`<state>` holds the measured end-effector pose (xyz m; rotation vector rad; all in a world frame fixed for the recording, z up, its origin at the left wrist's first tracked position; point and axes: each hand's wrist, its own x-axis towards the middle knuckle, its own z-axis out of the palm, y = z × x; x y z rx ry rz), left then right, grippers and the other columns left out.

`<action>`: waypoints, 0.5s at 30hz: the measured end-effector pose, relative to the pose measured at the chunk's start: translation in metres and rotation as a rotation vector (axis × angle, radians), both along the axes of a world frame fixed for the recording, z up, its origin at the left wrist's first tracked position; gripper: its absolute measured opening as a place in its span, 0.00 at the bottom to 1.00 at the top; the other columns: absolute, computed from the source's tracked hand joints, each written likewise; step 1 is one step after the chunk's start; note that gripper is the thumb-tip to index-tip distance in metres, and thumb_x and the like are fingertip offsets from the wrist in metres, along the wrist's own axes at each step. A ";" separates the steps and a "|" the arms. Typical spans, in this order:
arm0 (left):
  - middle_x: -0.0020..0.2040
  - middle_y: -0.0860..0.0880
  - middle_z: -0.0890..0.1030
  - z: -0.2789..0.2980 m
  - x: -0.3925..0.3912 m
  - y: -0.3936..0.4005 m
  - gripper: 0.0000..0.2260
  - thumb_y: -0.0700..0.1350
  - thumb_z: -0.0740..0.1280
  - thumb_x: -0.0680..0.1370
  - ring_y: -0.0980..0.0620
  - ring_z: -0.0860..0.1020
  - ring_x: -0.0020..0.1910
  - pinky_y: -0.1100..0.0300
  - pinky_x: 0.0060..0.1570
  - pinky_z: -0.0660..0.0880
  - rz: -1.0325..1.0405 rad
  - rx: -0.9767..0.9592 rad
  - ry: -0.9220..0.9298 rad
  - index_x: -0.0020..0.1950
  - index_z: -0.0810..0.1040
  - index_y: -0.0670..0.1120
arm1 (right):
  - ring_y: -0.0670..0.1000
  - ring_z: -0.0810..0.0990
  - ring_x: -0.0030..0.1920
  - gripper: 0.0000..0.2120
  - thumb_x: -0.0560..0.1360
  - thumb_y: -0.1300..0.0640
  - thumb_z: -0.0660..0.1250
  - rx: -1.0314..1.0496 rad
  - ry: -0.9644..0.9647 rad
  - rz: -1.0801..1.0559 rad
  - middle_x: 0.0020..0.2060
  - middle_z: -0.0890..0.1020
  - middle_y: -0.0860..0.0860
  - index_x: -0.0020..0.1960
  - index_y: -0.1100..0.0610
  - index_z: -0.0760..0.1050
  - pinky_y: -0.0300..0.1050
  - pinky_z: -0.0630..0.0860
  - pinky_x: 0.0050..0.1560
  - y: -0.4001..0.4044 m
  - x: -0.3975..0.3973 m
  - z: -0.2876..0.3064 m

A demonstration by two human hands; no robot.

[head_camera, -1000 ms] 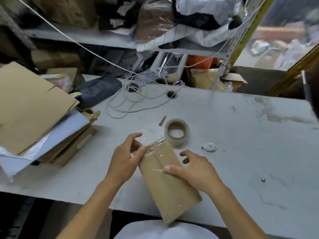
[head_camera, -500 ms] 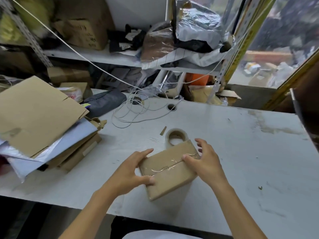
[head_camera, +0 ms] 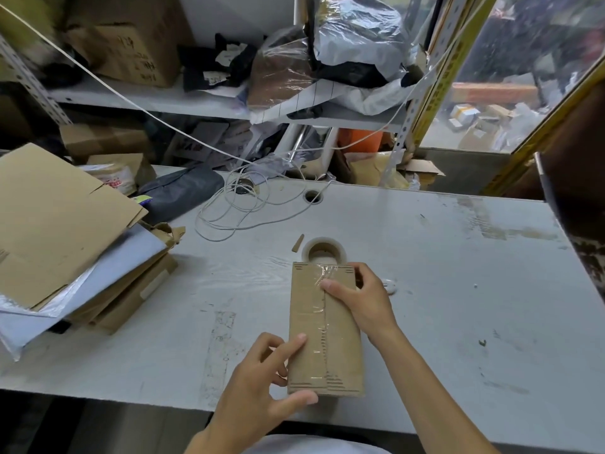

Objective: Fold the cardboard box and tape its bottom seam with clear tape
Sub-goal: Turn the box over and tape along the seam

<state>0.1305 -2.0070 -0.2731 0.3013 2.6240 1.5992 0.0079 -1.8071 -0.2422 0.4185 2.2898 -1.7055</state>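
Observation:
A small brown cardboard box [head_camera: 311, 335] stands lengthwise in front of me on the white table [head_camera: 442, 290], its seam running away from me under a strip of clear tape. My left hand [head_camera: 265, 385] grips the box's near left corner, thumb under the near edge, index finger on the top face. My right hand [head_camera: 360, 296] holds the far right side, thumb pressing the tape on the seam near the far end. A roll of clear tape [head_camera: 324, 252] lies flat just behind the box.
A stack of flattened cardboard and white sheets [head_camera: 65, 244] covers the table's left end. A coiled white cable [head_camera: 248, 208] lies at the back centre. A small white disc [head_camera: 389, 286] sits right of my right hand. Cluttered shelves rise behind.
The box has turned from lying crosswise to pointing away from me. My left hand went to its near corner and my right thumb slid onto the far end of the taped seam.

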 end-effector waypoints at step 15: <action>0.56 0.59 0.70 0.000 -0.013 -0.009 0.35 0.52 0.79 0.68 0.52 0.76 0.47 0.65 0.47 0.80 -0.007 0.008 0.006 0.73 0.70 0.61 | 0.45 0.85 0.49 0.20 0.64 0.48 0.81 -0.093 0.043 0.070 0.47 0.86 0.45 0.52 0.48 0.79 0.55 0.82 0.55 -0.008 -0.025 -0.007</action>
